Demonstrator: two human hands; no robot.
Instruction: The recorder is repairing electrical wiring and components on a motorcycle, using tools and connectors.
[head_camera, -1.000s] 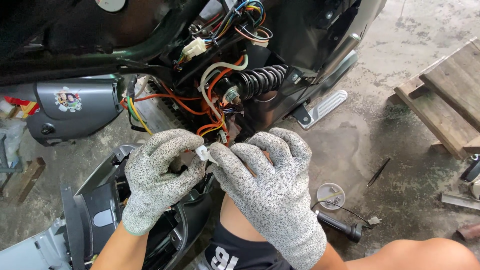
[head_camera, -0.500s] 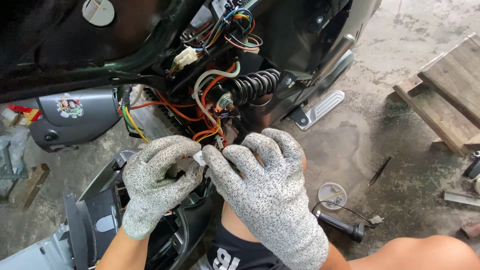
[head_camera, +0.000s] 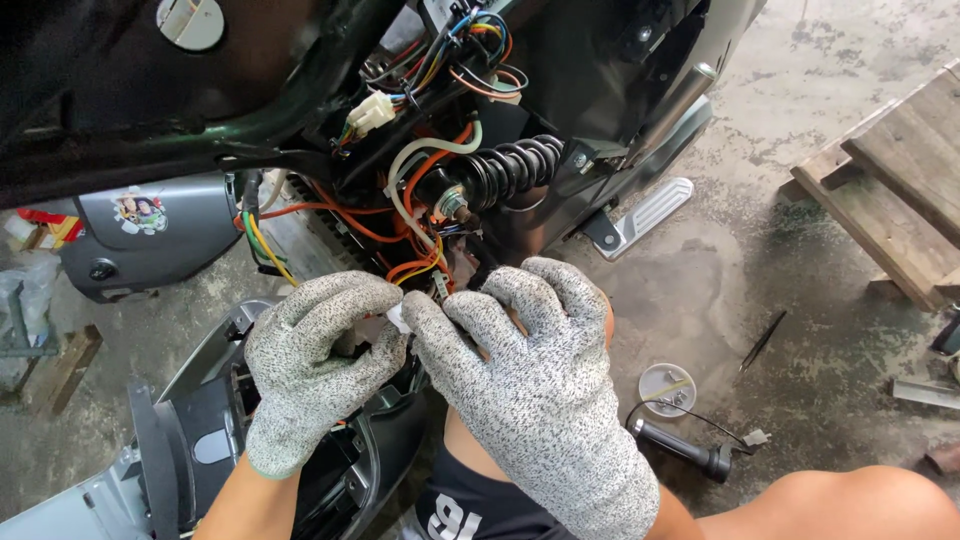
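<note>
Small white connector pinched between both gloved hands, just below the orange wire bundle hanging from the opened scooter body. Only a sliver showing; long axis not readable, most of it hidden by glove fabric. Sits right at the meeting of the two thumbs, so equally near both hands, touching both.

Left hand: fingers curled in, thumb and forefinger pressed onto connector from left side. Right hand: thumb tip on connector from right, other fingers bent and arched above, slightly fanned. Both in speckled grey knit gloves.

Directly above the fingers: orange wires plus a yellow-green wire, running up into the frame cavity. Black coil spring up and right of the hands, close. White multi-pin plug with coloured leads higher up, well apart. Wires crowd the space above the pinch; little room upward. Black plastic panel under and left of left hand, grey side cover with a sticker farther left.

On concrete floor, right of the hands: silver footrest, small round clear lid with bits inside, black cylindrical tool with thin lead, dark thin stick, wooden pallet at far right. None between the hands and the connector.
</note>
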